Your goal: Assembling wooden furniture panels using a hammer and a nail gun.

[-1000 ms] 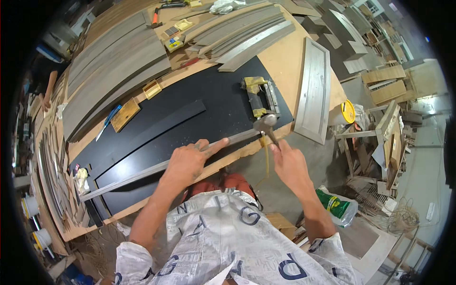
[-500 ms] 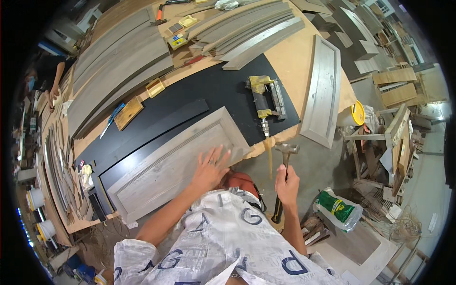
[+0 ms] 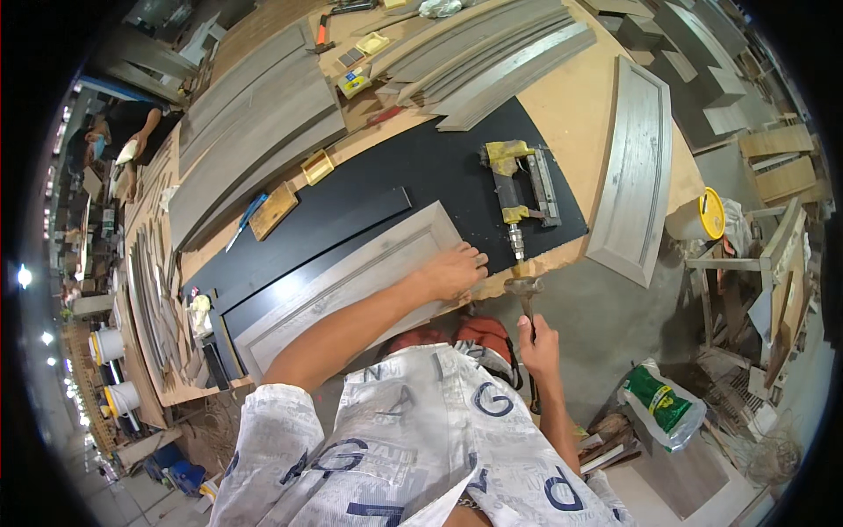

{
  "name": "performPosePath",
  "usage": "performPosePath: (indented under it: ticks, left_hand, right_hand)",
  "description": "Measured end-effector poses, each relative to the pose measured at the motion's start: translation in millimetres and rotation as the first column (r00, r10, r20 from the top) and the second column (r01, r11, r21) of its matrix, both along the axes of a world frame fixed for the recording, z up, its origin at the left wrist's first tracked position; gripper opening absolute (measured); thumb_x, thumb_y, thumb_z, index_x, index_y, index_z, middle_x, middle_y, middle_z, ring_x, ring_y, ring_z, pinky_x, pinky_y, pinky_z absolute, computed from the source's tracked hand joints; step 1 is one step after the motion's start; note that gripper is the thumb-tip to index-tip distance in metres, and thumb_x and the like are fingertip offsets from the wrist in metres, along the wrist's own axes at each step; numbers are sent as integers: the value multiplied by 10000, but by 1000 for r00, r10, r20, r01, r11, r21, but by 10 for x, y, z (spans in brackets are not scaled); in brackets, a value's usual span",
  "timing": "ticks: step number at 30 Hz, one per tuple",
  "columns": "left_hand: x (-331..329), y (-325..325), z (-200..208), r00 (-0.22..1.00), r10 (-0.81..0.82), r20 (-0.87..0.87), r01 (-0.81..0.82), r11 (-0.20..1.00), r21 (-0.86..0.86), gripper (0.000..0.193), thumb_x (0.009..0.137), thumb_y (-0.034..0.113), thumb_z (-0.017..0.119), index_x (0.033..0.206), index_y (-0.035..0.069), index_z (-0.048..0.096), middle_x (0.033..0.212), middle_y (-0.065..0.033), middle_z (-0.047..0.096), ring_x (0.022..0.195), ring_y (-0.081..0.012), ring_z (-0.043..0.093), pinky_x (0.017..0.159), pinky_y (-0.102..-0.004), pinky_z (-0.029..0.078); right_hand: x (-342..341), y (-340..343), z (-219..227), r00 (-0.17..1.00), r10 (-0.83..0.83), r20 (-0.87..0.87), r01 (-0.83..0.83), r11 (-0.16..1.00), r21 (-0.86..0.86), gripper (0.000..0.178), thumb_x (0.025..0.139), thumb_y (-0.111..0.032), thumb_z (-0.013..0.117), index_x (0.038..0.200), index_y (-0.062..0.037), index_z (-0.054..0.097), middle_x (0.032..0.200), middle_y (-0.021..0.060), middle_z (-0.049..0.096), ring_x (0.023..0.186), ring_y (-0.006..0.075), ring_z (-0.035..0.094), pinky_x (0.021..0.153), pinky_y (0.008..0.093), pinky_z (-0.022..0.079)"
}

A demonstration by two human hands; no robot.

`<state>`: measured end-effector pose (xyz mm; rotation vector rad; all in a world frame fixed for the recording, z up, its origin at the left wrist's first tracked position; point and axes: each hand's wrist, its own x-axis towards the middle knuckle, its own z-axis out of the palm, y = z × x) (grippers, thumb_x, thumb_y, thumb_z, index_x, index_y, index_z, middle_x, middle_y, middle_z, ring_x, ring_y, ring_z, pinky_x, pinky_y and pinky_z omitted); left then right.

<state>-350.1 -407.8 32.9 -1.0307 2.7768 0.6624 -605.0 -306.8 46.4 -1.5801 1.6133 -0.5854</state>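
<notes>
A grey wood-grain panel door (image 3: 351, 290) with a raised frame lies at a slant along the front edge of the workbench. My left hand (image 3: 454, 270) is at its right end, fingers bent over the edge and closed on it; the fingertips are partly hidden. In my right hand (image 3: 537, 344) is a hammer (image 3: 524, 286), gripped by the handle with its metal head up, just off the bench's front edge. Behind my left hand, a nail gun (image 3: 520, 184) wrapped in yellow tape rests on a black board (image 3: 413, 162), its air fitting toward me.
Another grey panel door (image 3: 630, 171) lies on the right of the bench. Long grey boards (image 3: 263, 132) are stacked at the back left. Blue-handled scissors (image 3: 248, 220) lie beside a wooden block (image 3: 274, 211). A yellow-lidded bucket (image 3: 709, 213) stands right; a co-worker (image 3: 132, 145) is far left.
My left hand has gone from lying spread on the panel door to its right edge, with fingers now bent. The hammer stays in my right hand. The whole view has shifted.
</notes>
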Motion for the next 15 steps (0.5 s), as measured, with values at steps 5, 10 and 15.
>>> performPosePath:
  ticks: [5, 10, 15]
  left_hand:
    - [304, -160, 88, 935, 341, -94, -346, 937, -43, 592, 747, 338, 799, 1187, -16, 618, 1161, -158, 598, 1162, -350, 539, 1028, -459, 410]
    - [703, -181, -266, 639, 719, -272, -744, 668, 17, 649, 788, 255, 781, 1326, -12, 535, 1202, -193, 574, 1238, -397, 495, 1104, -447, 382]
    - [717, 159, -375, 527, 813, -248, -817, 565, 116, 571, 826, 321, 766, 1278, 19, 593, 1158, -168, 560, 1128, -367, 526, 1004, -482, 426]
  right_hand:
    - [-90, -88, -20, 1000, 22, -14, -23, 999, -23, 376, 1012, -307, 556, 819, 11, 500, 620, 236, 500, 554, 437, 479, 529, 454, 397]
    - [-107, -227, -31, 996, 89, -5, -89, 996, -13, 362, 1011, -286, 561, 817, 14, 497, 617, 235, 497, 548, 432, 481, 528, 455, 395]
    - [95, -406, 9, 987, 146, -60, -149, 988, -45, 364, 1011, -279, 563, 808, 15, 492, 605, 223, 499, 540, 421, 496, 526, 444, 399]
